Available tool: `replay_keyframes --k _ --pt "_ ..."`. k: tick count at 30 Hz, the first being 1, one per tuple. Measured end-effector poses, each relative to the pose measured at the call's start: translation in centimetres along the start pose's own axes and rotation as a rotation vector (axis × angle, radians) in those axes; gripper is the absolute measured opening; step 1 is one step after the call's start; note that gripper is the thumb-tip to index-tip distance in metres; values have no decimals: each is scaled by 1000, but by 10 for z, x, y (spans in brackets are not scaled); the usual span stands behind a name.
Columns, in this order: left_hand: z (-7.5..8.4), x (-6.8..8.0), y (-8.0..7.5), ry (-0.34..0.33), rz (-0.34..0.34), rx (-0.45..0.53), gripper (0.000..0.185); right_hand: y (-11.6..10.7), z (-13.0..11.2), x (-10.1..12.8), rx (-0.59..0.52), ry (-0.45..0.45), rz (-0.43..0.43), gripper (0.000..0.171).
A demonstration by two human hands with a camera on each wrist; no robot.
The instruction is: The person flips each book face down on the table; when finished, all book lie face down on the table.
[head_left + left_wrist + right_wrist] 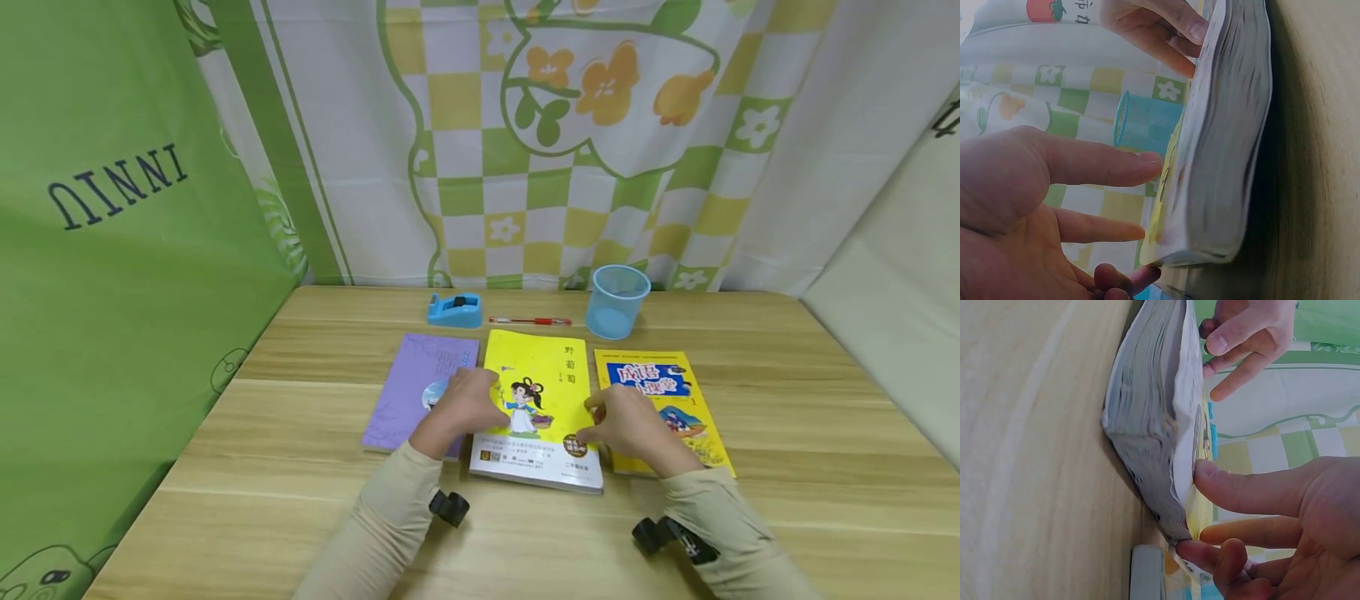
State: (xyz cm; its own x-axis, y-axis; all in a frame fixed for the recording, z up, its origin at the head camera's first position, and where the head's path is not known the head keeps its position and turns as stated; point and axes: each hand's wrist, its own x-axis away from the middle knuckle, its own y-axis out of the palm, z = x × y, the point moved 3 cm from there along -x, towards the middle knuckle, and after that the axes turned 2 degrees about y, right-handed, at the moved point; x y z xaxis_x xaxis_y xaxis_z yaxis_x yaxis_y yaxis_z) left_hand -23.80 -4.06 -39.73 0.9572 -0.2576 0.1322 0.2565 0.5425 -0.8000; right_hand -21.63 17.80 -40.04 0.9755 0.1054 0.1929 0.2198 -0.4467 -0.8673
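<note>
Both hands rest on the thick yellow paperback book with a cartoon girl on its cover (536, 400), one at each side of its near half. The left hand (463, 403) lies with nearly straight, slightly spread fingers (1110, 167) against the left edge of the cover, and the right hand (628, 423) has its thumb (1241, 487) on the cover and its lower fingers curled at the right edge of the page block; whether it really pinches the pages, I cannot tell. The book lies flat on the pale wooden table (787, 433), its long axis running away from the person, so the two long edges are just under the fingertips and both hands are equally near. A flat purple book (412, 387) lies just beside it on the left, and a yellow book with a blue title band (660, 392) on the right. Behind stand a blue tape dispenser (454, 310), a red pen (529, 321) and a light blue mesh cup (617, 301).
</note>
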Motion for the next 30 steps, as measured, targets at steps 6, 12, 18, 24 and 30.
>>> replay_keyframes --k 6,12,18,24,30 --pt "0 -1 0 7 19 28 59 -1 0 0 -9 5 -7 55" --pt "2 0 -3 13 53 56 56 -1 1 1 -12 13 -7 54" --pt "3 0 -6 13 66 89 56 -2 1 1 -21 14 -14 53" --pt "3 0 -10 -14 58 149 58 -2 1 2 -24 10 -25 53" --pt "2 -1 -13 -9 55 181 56 -1 2 2 -36 10 -41 53"
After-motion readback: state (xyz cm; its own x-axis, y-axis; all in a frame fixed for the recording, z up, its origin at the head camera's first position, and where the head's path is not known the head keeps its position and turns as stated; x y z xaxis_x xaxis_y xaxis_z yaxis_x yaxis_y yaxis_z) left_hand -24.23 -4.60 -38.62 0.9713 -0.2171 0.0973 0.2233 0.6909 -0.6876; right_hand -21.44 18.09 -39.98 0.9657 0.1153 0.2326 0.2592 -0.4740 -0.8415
